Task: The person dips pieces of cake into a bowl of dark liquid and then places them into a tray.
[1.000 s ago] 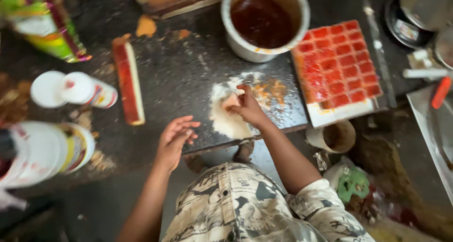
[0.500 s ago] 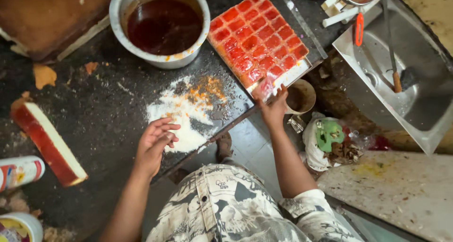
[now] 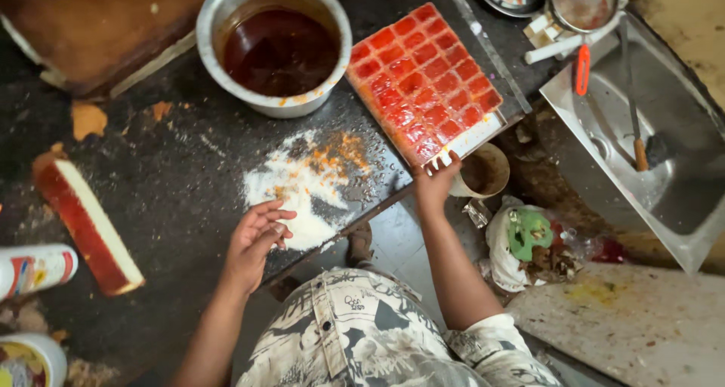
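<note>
A person stands at a dark stone counter [image 3: 151, 168], seen from above. Their left hand [image 3: 260, 236] rests with loosely curled fingers on the edge of a patch of white flour [image 3: 298, 191] dusted with orange crumbs; it grasps nothing that I can see. Their right hand [image 3: 436, 181] reaches to the near corner of a tray of red jelly squares [image 3: 427, 77], fingers closed on the tray's edge where it overhangs the counter.

The work in hand looks like handling the cut red sweet beside the floured patch, with the tray steadied or shifted at its corner. Any move of the tray seems to call for a firm, level hold, since its corner hangs past the counter's edge above a small cup [image 3: 483, 172].

A steel pot of dark red syrup [image 3: 276, 47] stands just beside the tray. A red-and-white slab [image 3: 87, 225] lies well apart to the left.

The thumb of the right hand is hidden under the tray. Bottles at the lower left are cut off by the frame, and the sink [image 3: 664, 175] at right is only partly in view.
</note>
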